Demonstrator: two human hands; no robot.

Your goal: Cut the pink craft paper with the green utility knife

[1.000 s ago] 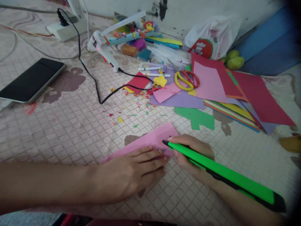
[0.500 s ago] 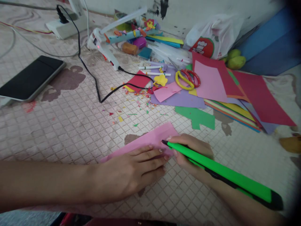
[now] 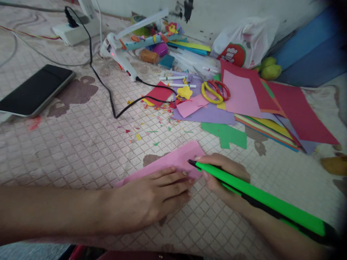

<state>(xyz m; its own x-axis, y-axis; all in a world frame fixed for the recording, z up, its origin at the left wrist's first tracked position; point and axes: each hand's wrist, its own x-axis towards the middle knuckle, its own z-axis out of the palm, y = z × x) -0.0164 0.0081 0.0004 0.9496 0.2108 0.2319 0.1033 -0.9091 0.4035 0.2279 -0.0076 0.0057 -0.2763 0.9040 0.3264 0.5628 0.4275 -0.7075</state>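
A strip of pink paper (image 3: 173,155) lies at a slant on the cloth in front of me. My left hand (image 3: 154,198) rests flat on it, fingers stretched out, covering its lower edge. In my right hand (image 3: 222,169) is a long bright green pen (image 3: 260,193) with black parts, pinched between thumb and fingers. Its dark tip is over the right part of the pink paper; whether it touches is hard to tell. The pen's back end runs toward the lower right, over my forearm.
Beyond the paper lie green paper (image 3: 225,135), scissors (image 3: 214,92), coloured sheets (image 3: 295,108) and small scraps. A white glue gun (image 3: 119,57) with a black cord stands farther back. A phone (image 3: 36,90) lies at left, a plastic bag (image 3: 244,43) at the back.
The pen and my right hand have shifted slightly to the right, the tip a little up. My left hand and the pink paper stay put.
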